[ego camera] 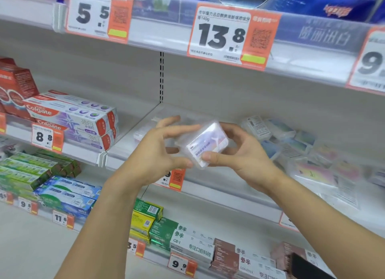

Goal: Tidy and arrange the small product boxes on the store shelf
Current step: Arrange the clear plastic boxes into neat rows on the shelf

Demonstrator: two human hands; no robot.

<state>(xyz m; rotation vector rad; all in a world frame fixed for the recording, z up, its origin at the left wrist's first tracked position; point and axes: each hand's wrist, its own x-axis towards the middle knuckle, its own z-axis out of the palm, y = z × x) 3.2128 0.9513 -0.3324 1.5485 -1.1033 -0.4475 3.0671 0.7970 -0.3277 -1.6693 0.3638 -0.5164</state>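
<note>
A small clear plastic box with a white and purple label is held up in front of the middle shelf. My left hand pinches its left end between thumb and fingers. My right hand grips its right end, thumb on the front lower edge. A loose heap of similar small clear boxes lies on the shelf to the right, at mixed angles. One more clear box sits on the shelf behind my left hand.
Colgate toothpaste cartons are stacked on the left shelf section. Green, blue and white cartons fill the lower shelves. Price tags hang along the upper shelf edge. A dark object shows at the bottom right.
</note>
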